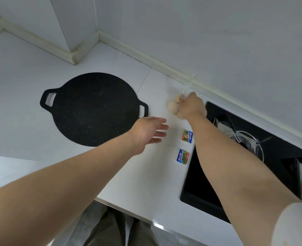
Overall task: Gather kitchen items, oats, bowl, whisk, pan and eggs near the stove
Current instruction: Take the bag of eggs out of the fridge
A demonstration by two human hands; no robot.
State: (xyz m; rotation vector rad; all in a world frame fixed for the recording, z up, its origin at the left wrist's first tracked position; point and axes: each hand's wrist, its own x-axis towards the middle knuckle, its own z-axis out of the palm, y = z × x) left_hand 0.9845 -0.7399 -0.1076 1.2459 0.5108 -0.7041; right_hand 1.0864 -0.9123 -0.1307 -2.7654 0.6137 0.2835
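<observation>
Left of stove [196, 183]: R hand [192, 107] grips bagged eggs [173, 104].
L hand [146, 132] fingers straight, holds nothing; pan [91, 109] farther left; 2 packets [187, 136] at stove edge.

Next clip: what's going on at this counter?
A person stands at a white counter. Their right hand grips some eggs, apparently in a clear bag, just beside the stove. The left hand is open and holds nothing, reaching out next to the flat black pan lying on the counter. Two small packets lie along the stove's edge.
</observation>
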